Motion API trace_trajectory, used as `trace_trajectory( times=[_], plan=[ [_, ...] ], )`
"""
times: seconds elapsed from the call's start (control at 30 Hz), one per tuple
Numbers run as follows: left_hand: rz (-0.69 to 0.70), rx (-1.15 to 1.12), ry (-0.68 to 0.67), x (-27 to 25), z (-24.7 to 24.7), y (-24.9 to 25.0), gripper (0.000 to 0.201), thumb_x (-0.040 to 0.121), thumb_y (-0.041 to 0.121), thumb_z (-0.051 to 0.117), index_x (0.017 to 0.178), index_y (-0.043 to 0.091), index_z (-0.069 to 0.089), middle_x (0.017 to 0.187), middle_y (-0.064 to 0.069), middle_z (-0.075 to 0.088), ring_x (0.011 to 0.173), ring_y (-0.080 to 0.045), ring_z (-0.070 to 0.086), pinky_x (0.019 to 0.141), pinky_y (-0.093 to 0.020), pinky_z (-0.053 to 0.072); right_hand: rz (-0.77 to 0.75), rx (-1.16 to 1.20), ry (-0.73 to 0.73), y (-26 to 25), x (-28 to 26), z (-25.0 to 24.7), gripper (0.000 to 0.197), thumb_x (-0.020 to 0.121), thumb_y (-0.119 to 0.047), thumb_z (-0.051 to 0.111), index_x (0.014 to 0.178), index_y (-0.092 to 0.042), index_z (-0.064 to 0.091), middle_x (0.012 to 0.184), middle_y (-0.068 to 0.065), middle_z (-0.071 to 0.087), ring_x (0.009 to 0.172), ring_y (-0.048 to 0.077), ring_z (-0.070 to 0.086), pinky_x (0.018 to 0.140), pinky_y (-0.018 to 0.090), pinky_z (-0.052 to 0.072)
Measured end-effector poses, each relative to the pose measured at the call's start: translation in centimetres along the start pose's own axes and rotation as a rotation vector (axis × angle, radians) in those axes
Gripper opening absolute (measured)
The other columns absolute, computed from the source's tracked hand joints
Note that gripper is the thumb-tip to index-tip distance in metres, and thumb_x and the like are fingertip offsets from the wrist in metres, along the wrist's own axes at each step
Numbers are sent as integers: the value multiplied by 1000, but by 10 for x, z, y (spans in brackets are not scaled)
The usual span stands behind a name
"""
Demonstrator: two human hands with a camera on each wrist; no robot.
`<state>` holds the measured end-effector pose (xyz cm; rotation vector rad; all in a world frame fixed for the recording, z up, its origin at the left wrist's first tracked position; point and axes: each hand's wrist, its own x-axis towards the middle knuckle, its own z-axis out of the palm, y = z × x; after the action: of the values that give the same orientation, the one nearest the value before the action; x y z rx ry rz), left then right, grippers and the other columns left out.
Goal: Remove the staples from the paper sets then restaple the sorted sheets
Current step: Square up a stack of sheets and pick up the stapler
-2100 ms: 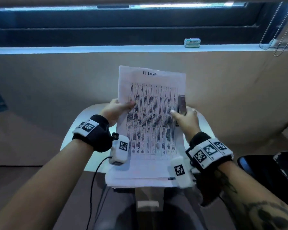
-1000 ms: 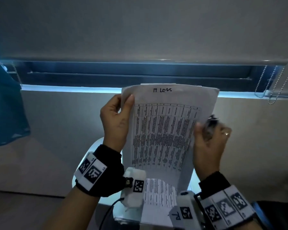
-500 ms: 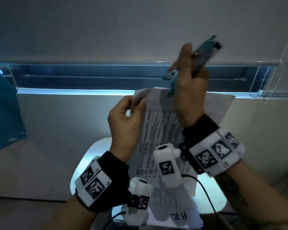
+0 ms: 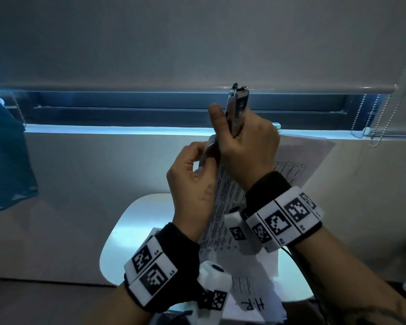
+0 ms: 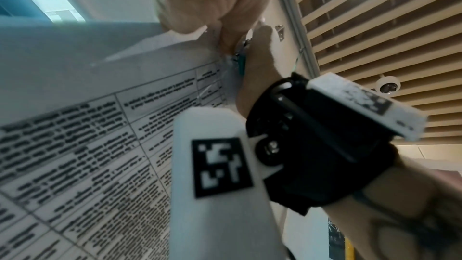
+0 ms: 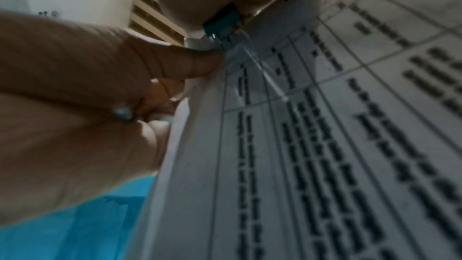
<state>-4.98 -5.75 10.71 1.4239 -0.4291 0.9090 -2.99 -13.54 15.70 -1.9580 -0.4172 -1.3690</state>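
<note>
- Roller blind filling the far wall, lowered to just above a dark window strip; bead chain hanging at far right.
- White worktop near and below the hands, carrying a loose pile of sheets with "H.R." handwritten on the top one.
- Paper set raised off the worktop, printed table facing the camera, its top left corner hidden between both hands.
- Right hand wrapped round a stapler, chrome end pointing up, teal nose down at the paper corner.
- Left hand with fingers pinching the sheets' top left corner, right beside the tool's nose.
- Probably working on the staple at that corner; staple itself too small and blurred to make out, so removal or restapling cannot be told apart.
- Risk: torn corner, from levering against thin paper held in mid-air with no backing.
- Risk: pricked left fingertips, sitting so close to the tool's nose and any lifted staple leg.
- Risk: sheets fanning out of order or dropping onto the lower pile if the pinch loosens once the staple gives.
- Risk: freed staple falling unseen among the papers below.
</note>
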Motion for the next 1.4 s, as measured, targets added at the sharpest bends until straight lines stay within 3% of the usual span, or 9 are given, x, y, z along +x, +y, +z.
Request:
trace_trajectory(
  times=[0.1,0.23,0.53,0.73,0.9,1.0,1.1,1.2,1.4],
  plan=[
    [-14,1,30,-2,1,-2,10,88,11,58,79,12,61,75,-5,61,71,-7,53,66,-8,41,-1,27,36,1,1,2,36,85,-54,40,60,-28,34,46,-15,25,43,10,34,46,24,22],
    [-2,5,53,-6,1,-2,12,87,26,55,76,21,56,74,-4,56,70,-4,49,67,-10,40,-39,30,20,0,-1,5,46,85,-54,39,84,-12,57,48,-12,33,46,23,49,48,30,36],
    [-86,-42,43,-8,2,-5,10,84,16,55,78,9,59,75,-11,59,70,-13,50,66,-19,44,18,75,9,-4,4,8,52,82,-59,33,77,-12,55,48,-13,31,50,22,49,51,32,36],
    [-101,-55,23,-9,1,-6,17,88,7,59,76,19,59,74,-4,59,70,-7,51,68,-17,44,37,196,34,-1,2,11,25,86,-47,45,74,-25,43,49,-16,32,48,15,43,50,30,35],
    [-167,-160,6,-9,4,0,14,87,20,60,72,23,61,66,12,62,68,-5,53,66,-19,47,46,228,48,2,3,14,32,86,-40,54,64,-38,31,47,-16,32,48,12,38,50,29,34],
    [-194,-198,-6,-8,4,5,17,79,32,56,71,18,60,64,10,61,65,-7,52,62,-18,46,54,290,81,3,4,12,35,84,-42,54,60,-35,29,45,-15,31,44,6,33,48,29,33],
    [-169,-161,-32,-4,2,5,17,86,21,57,70,17,60,64,8,59,64,-6,50,61,-20,45,64,299,72,4,5,12,39,84,-38,57,58,-32,29,43,-13,29,42,4,31,50,23,28],
    [-185,-137,-25,3,-2,2,20,88,22,59,71,12,59,67,-3,58,65,-13,50,61,-29,43,97,288,30,2,12,3,28,85,-43,54,64,-33,37,51,-14,39,50,3,37,53,29,36],
    [-310,-252,-79,23,-21,-4,10,95,15,49,89,12,56,76,-1,68,69,-12,66,61,-25,54,287,518,364,54,7,-46,27,80,-43,64,87,-21,50,78,-12,58,71,-2,56,71,25,50]
  ],
)
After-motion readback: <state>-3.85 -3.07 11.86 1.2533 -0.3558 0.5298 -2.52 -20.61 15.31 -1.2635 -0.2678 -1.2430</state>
